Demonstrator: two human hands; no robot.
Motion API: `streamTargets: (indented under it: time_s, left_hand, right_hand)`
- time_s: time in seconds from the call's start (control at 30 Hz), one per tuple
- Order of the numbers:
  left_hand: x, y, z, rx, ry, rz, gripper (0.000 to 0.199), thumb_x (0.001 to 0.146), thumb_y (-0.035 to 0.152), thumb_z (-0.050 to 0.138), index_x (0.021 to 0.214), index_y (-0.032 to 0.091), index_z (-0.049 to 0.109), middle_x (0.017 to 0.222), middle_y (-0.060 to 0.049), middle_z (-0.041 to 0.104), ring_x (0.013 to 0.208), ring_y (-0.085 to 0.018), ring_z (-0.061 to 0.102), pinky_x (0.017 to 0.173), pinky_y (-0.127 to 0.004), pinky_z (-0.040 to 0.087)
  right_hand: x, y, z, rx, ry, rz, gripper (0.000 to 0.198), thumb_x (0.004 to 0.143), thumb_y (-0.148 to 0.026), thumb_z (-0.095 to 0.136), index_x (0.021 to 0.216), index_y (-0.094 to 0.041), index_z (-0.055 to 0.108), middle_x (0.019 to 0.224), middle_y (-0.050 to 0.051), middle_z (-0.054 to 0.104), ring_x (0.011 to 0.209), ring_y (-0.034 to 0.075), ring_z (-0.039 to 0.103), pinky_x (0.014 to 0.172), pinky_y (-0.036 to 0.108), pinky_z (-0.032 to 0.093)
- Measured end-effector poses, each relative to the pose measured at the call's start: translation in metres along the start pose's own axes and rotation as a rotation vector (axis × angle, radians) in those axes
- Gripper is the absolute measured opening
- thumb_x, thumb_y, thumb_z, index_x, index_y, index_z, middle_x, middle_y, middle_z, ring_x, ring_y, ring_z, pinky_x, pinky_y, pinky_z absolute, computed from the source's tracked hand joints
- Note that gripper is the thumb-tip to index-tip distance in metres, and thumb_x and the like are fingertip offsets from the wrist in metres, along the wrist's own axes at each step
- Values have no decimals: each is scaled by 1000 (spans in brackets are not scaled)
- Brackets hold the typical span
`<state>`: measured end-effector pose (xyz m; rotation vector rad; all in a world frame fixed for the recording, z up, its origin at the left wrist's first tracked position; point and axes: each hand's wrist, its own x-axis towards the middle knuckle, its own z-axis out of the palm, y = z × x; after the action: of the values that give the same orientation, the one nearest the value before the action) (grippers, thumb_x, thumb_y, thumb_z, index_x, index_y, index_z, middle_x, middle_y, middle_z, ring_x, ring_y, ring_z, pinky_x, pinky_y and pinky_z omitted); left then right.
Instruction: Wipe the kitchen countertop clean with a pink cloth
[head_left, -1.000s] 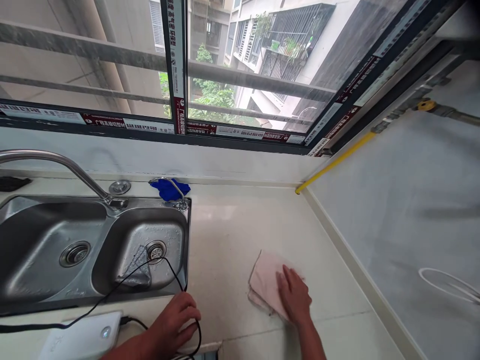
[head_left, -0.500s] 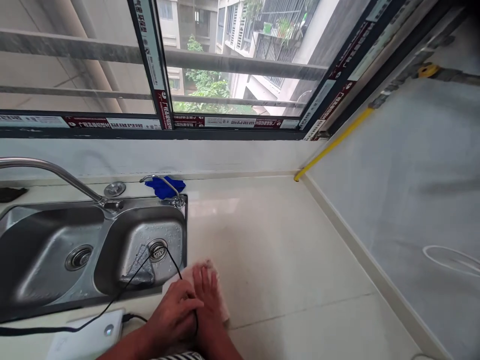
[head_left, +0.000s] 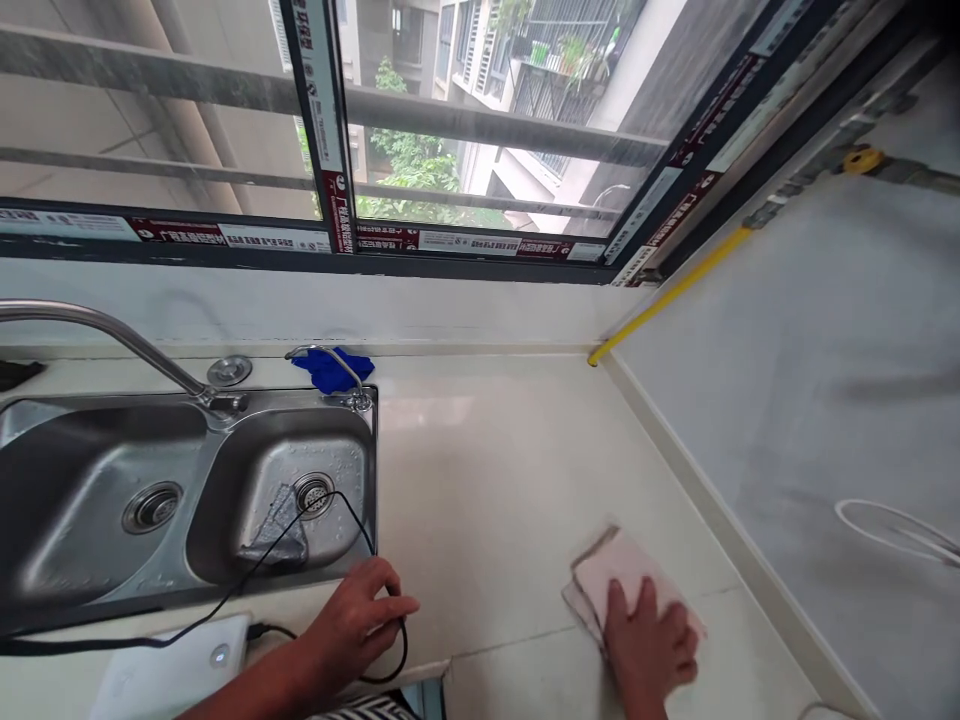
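A thin black cable (head_left: 352, 512) runs over the sink and loops through my left hand (head_left: 365, 612), whose fingers are closed around it near the sink's front right corner. Over on the right part of the counter, my right hand (head_left: 651, 640) grips a folded pale pink cloth (head_left: 616, 572) from above. Its fingers are slightly bent and press the cloth against the surface. The cloth's far edge looks darker. A white box-shaped device (head_left: 176, 672) with a round button lies left of my left hand, and a short black lead is plugged into it.
The double steel sink (head_left: 196, 520) has a clear plastic bag (head_left: 279, 530) in its right basin. Behind it stand a large faucet (head_left: 112, 335), a small curved tap (head_left: 337, 358) and a blue cloth (head_left: 330, 372). A yellow pipe (head_left: 675, 290) meets the counter (head_left: 487, 480) at the back corner.
My right hand has slid the pink cloth from beside the sink to the right across the counter. My left hand stays near the sink, still holding the cable. The view has shifted slightly.
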<state>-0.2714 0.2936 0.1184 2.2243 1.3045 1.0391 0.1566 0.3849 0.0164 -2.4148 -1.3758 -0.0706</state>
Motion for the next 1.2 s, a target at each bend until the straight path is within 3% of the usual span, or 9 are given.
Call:
streamTargets:
  time_s: [0.13,0.3,0.43,0.57,0.67,0.77,0.93,1.07,1.2]
  left_hand:
    - [-15,-7,12,-21,40,-37,39,88,3,49,115,27,62,94,-3,58,88,-15,56,78,-27,43]
    - [-23,-17,32,-22,35,-34,37,86,6,50,113,28,63,95,-4,57,88,-17,54,76,-29,41]
    - [-17,-22,31,-5,26,19,39,87,9,50,118,30,61,91,-4,57,84,-17,54,73,-30,41]
    - [-13,-22,24,83,24,-51,38,89,7,48,114,31,63,87,-3,56,82,-17,54,74,-32,39]
    - [-9,-23,26,136,13,-54,39,87,5,50,111,32,64,85,-2,55,82,-17,53,76,-33,38]
    - [-3,-29,34,177,-33,-23,40,82,4,56,110,32,65,87,-1,56,81,-16,53,82,-35,37]
    - [14,-41,48,205,-166,-33,33,74,3,62,95,27,69,84,0,55,79,-15,50,85,-35,35]
    - [30,-44,46,168,-304,-41,29,68,0,65,85,24,68,80,0,55,79,-16,48,78,-31,35]
    - [33,-46,46,103,-365,-66,25,67,10,72,87,25,68,84,-1,57,84,-19,52,79,-31,39]
  right_hand:
    - [-16,-42,9,18,3,-44,73,94,-70,27,151,-27,43,157,24,27,140,51,26,96,79,28]
    - [-120,-133,26,48,-197,-683,54,97,-51,36,140,-26,58,156,21,31,144,49,22,104,74,28]
    - [-170,-200,34,191,-336,-1166,58,95,-50,58,150,-44,40,160,11,30,146,43,23,110,69,26]
    - [-124,-264,40,262,-440,-1348,58,96,-61,54,150,-46,38,165,5,18,148,36,21,116,63,20]
    - [-47,-284,52,172,-424,-1209,56,99,-57,48,152,-41,37,165,3,21,148,32,19,117,60,15]
    - [38,-255,62,50,-364,-803,50,99,-47,45,149,-40,43,163,0,27,149,26,17,117,52,18]
    - [125,-126,38,-42,-246,-272,66,98,-57,28,149,-20,45,156,24,31,141,44,30,102,75,27]
    - [92,-48,19,3,-84,-70,74,92,-70,27,150,-26,45,152,26,36,139,49,33,93,81,29]
    - [-6,-36,34,61,-5,-292,70,86,-73,38,148,-40,47,154,19,38,141,51,31,90,84,29]
